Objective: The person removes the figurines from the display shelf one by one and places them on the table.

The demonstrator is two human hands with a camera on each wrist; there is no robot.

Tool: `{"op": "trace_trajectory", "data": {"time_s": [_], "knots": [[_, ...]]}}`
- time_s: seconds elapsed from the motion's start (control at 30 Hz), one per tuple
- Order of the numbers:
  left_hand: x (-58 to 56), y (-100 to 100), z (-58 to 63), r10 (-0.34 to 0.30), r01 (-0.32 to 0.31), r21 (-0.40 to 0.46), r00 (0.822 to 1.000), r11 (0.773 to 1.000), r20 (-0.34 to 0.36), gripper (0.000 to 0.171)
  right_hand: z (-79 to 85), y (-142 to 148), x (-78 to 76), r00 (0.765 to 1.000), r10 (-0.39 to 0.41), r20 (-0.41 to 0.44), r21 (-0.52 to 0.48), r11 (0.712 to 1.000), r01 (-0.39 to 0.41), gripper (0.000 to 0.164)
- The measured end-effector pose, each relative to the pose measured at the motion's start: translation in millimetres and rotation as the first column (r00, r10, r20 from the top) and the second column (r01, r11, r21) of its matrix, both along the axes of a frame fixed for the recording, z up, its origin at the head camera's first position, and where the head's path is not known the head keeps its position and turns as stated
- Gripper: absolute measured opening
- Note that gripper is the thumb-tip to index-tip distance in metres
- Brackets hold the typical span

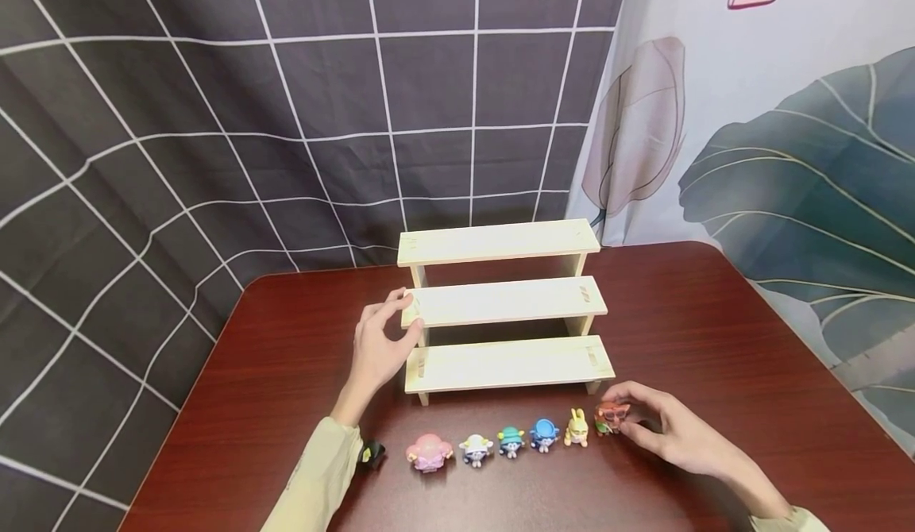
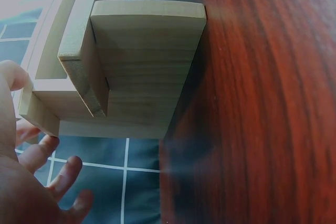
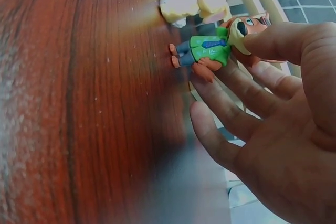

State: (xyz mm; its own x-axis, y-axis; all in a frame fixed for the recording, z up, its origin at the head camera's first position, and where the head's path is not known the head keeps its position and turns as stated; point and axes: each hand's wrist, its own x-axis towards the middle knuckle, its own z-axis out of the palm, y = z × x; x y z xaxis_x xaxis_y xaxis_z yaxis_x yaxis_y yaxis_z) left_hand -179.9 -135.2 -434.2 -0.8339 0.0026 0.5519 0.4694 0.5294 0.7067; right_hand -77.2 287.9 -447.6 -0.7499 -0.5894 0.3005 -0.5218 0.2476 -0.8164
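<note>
A pale wooden three-tier display stand [image 1: 503, 303] stands on the table. My left hand [image 1: 375, 345] grips the left end of its middle board, thumb at the front edge and fingers toward the back; the left wrist view shows the stand [image 2: 142, 61] from its side. My right hand [image 1: 672, 429] pinches a small fox figurine [image 1: 611, 418] by the head between thumb and fingers. In the right wrist view the fox figurine [image 3: 210, 48] wears a green shirt and a blue tie. Right beside it is a yellow rabbit figurine [image 1: 576, 429].
Leftward along the row stand a blue-hatted figurine [image 1: 544, 435], a green-hatted one [image 1: 511, 441], a white-hatted one [image 1: 476, 450] and a larger pink one [image 1: 430, 452]. A black object [image 1: 372, 453] is partly hidden by the left sleeve. Dark gridded cloth [image 1: 322, 119] hangs behind the table.
</note>
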Motion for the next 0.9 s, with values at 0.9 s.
{"op": "trace_trajectory", "data": {"time_s": [0.9], "knots": [[1.5,0.8,1.0,0.008,-0.008,0.005,1.000,1.000,-0.004,0.039,-1.2,-1.9,0.5,0.996,-0.002,0.084,-0.030,1.000,0.005,0.036]]}}
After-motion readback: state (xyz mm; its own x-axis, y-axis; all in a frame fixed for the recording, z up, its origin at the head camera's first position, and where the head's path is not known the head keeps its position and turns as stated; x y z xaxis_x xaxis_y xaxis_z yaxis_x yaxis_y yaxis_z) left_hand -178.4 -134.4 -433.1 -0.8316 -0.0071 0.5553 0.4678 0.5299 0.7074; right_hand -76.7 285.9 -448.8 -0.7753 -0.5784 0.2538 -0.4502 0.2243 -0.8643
